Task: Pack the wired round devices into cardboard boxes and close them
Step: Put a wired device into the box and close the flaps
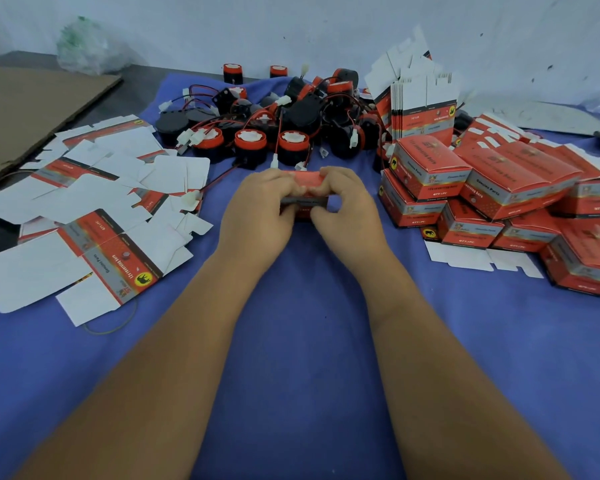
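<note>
Both our left hand (pixel 257 206) and right hand (pixel 343 206) pinch a red cardboard box (pixel 303 192) at mid-desk (pixel 309 341), near the piled round devices (pixel 267 123); our fingers hide its flaps.

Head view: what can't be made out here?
- Box: left hand and right hand cover it; contents and flap state hidden.
- Print on closed boxes: too small, blurred.
- Pile of round devices: rear units hidden by front ones.
- Plastic bag: blurred, contents unclear.
</note>
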The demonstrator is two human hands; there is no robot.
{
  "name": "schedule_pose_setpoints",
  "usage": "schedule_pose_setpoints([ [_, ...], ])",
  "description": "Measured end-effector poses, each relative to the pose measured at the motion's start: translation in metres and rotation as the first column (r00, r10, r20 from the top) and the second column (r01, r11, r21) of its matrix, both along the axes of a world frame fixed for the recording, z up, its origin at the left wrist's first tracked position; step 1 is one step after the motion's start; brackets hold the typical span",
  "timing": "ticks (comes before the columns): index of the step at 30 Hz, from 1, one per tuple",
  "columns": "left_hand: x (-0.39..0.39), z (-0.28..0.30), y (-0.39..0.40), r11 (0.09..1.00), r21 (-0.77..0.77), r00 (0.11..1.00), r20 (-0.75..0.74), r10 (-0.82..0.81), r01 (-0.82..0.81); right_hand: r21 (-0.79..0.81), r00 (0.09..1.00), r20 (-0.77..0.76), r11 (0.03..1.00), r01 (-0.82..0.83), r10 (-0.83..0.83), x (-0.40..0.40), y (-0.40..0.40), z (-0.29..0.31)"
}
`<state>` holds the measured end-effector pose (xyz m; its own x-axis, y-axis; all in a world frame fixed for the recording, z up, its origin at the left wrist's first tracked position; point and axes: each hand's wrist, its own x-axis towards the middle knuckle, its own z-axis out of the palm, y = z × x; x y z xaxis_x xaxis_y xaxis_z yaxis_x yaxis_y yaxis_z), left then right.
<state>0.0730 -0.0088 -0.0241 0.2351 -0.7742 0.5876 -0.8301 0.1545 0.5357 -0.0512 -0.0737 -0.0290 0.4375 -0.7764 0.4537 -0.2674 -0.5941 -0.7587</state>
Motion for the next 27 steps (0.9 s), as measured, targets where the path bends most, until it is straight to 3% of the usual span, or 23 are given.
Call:
schedule_pose_setpoints([
  [4,0.001,0.001,0.003,0.995,-0.007,0.965,-0.243,-0.097,0.098,-0.039,0.996,-0.075,0.998,0.039,-0.042,0.001,0.002,0.002],
  [7,0.001,0.002,0.003,0.995,-0.012,0.927,-0.362,-0.094,0.096,-0.180,0.970,-0.197,0.978,0.107,-0.142,-0.002,0.005,0.008],
  [10,0.002,0.001,0.001,0.998,0.034,0.935,-0.352,-0.042,0.057,-0.228,0.922,-0.307,0.959,0.168,-0.235,-0.007,0.010,0.019],
  [14,0.008,-0.003,-0.004,0.979,0.177,0.937,-0.348,-0.032,0.099,-0.167,0.887,-0.387,0.965,0.202,-0.253,-0.022,0.020,0.038],
  [18,0.008,-0.006,-0.005,0.954,0.275,0.966,-0.255,-0.046,0.119,0.004,0.795,-0.597,0.991,0.132,-0.104,-0.060,0.032,0.064],
  [21,0.008,-0.006,-0.004,0.950,0.280,0.958,-0.281,-0.054,0.136,0.057,0.774,-0.629,0.989,0.140,-0.073,-0.093,0.038,0.075],
  [24,0.008,-0.006,-0.003,0.951,0.280,0.954,-0.296,-0.046,0.133,-0.018,0.744,-0.634,0.966,0.258,-0.211,-0.120,0.041,0.070],
  [27,0.007,-0.006,-0.003,0.947,0.290,0.952,-0.304,-0.042,0.134,-0.238,0.611,-0.624,0.864,0.445,-0.487,-0.129,0.038,0.061],
])
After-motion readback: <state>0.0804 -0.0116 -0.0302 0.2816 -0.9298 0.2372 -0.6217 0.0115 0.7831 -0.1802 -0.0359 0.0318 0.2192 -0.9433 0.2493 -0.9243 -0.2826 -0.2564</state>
